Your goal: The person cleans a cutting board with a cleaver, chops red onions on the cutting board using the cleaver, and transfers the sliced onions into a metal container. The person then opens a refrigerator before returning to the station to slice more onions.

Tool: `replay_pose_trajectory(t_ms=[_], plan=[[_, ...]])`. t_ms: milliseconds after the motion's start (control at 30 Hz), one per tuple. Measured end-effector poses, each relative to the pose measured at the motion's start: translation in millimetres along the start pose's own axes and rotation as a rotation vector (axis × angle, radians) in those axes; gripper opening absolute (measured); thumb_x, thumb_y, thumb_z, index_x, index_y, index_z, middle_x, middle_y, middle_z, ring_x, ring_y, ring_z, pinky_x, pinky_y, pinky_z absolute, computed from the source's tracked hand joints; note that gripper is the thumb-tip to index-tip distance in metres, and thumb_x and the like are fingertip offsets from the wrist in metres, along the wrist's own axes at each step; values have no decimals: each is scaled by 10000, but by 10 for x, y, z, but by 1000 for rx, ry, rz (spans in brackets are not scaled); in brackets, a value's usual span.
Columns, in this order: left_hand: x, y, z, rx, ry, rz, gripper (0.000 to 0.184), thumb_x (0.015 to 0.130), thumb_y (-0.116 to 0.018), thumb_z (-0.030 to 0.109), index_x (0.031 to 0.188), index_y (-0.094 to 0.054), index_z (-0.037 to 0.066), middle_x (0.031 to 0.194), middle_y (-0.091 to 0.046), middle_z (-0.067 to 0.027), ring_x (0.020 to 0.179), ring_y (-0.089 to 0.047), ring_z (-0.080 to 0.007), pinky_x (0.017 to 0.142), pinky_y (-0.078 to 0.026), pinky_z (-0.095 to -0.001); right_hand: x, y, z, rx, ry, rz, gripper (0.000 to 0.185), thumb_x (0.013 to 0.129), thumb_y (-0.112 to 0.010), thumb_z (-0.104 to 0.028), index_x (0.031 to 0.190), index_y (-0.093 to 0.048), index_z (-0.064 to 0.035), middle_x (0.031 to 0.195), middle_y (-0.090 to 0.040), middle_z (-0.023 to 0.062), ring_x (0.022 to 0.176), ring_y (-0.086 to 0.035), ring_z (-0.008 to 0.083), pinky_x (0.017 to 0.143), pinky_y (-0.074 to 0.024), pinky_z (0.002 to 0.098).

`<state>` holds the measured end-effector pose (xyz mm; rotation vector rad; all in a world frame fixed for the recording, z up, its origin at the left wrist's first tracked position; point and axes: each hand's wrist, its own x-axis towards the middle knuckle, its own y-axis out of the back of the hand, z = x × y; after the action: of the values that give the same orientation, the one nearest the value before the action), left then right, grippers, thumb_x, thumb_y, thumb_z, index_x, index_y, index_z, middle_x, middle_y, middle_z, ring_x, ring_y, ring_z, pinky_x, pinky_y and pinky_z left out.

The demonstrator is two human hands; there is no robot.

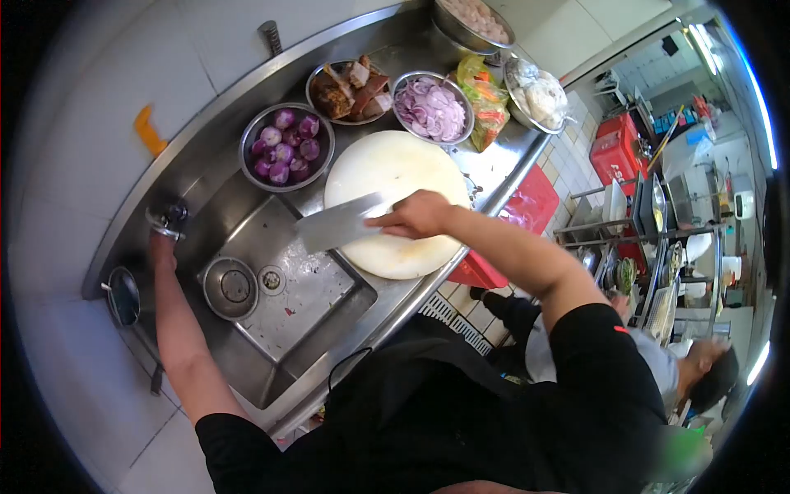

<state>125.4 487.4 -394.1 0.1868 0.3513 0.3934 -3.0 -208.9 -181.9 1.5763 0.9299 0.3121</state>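
My right hand [418, 216] is closed around the handle of a cleaver [337, 224]. Its broad blade lies flat-on to view, partly over the round white cutting board [393, 156] and partly over the sink edge. My left hand [162, 245] reaches to the metal faucet [169, 217] at the back of the sink [309, 300]; its fingers are hidden there. A steel bowl of peeled purple onions [285, 148] stands beyond the board. Next to it are a bowl of browned meat pieces [352, 92] and a bowl of sliced onion [429, 109].
Inside the sink sits a small steel bowl [230, 288] beside the drain [271, 281]. A plastic bag of vegetables [484, 100] and a bowl with a white bagged item [539, 95] stand at the counter's far end. Behind on the right, a person [658, 362] is near a rack [638, 239].
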Motion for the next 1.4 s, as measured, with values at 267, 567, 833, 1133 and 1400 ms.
replay_pose_trajectory(t_ms=[267,567,833,1133,1400], plan=[[188,106,-243,-500,250,-148,360,1106,-583,368,1408,-647,182,1230,-717,-12,999,-685,-176,872,-553,-371,-1600,252,821,-100,-423,-48,467,1068,-605,-421,1534,-587,-412,836,-757,148,738,-737,383,716,-602,502],[28,-241,-7,-616,256,15,358,1074,-623,364,1358,-668,150,1247,-739,-40,1019,-701,-235,871,-568,-439,-492,151,644,-108,-18,-40,466,1071,-587,-464,1537,-567,-456,803,-728,105,728,-734,345,649,-588,486],[217,-118,-41,-486,409,144,335,1016,-686,540,951,-666,211,775,-580,42,595,-465,-92,472,-340,-272,1743,-13,-1710,49,-18,-273,389,1064,-554,-284,1422,-670,-187,1075,-783,186,1051,-768,362,884,-611,498],[121,-165,166,-254,417,111,453,968,-646,665,832,-647,232,686,-520,25,559,-419,-120,472,-266,-351,2768,-323,-2140,68,-3,-137,358,1028,-546,-170,1359,-671,-114,1236,-760,178,1178,-736,363,967,-597,502],[3,-176,237,-269,379,74,469,968,-650,648,829,-650,199,658,-511,11,488,-379,-123,451,-271,-338,2916,-159,-2276,91,-77,-155,475,1064,-514,-193,1537,-527,-165,1281,-743,197,1178,-733,379,969,-598,518]])
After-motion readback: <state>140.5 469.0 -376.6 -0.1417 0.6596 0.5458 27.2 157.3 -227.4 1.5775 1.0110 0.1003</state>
